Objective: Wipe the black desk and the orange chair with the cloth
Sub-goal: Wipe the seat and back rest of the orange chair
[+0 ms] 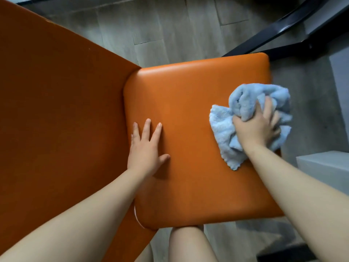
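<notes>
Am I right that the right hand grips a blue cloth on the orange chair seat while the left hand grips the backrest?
Not quite. In the head view the left hand lies flat, fingers straight, on the seat, not gripping the backrest. The right hand does grip the blue cloth.

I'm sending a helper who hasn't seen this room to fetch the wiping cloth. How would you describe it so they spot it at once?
Find the orange chair; its padded seat fills the middle of the view. At the seat's right edge, the right hand grips a bunched cloth pressed onto the cushion. It is the only pale blue, fluffy thing there, against smooth orange upholstery and grey floor.
</notes>
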